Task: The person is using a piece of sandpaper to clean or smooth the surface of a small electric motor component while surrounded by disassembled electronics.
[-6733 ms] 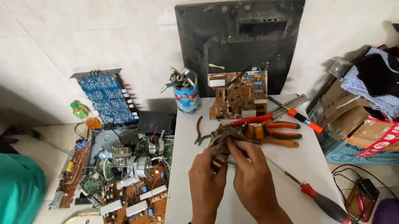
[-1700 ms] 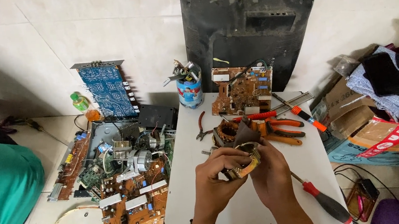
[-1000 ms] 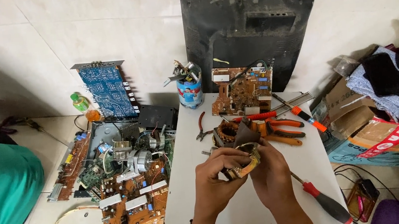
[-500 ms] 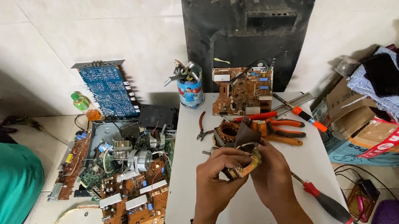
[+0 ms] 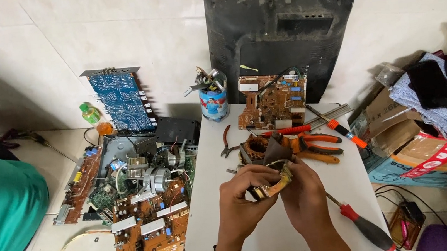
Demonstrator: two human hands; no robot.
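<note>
Both hands raised above the white desk (image 5: 281,236), fingers clenched on one small brass-coloured metal part (image 5: 273,184). Left hand (image 5: 245,196) grips its near end from the left; right hand (image 5: 306,197) pinches the far end. Part lies between them, long axis slanting up toward the right, roughly equal reach for each. Beyond: copper-wound coil (image 5: 255,148), orange-handled pliers (image 5: 315,144). Red screwdriver (image 5: 361,227) just right, near the desk edge. Bare desk below the wrists.
</note>
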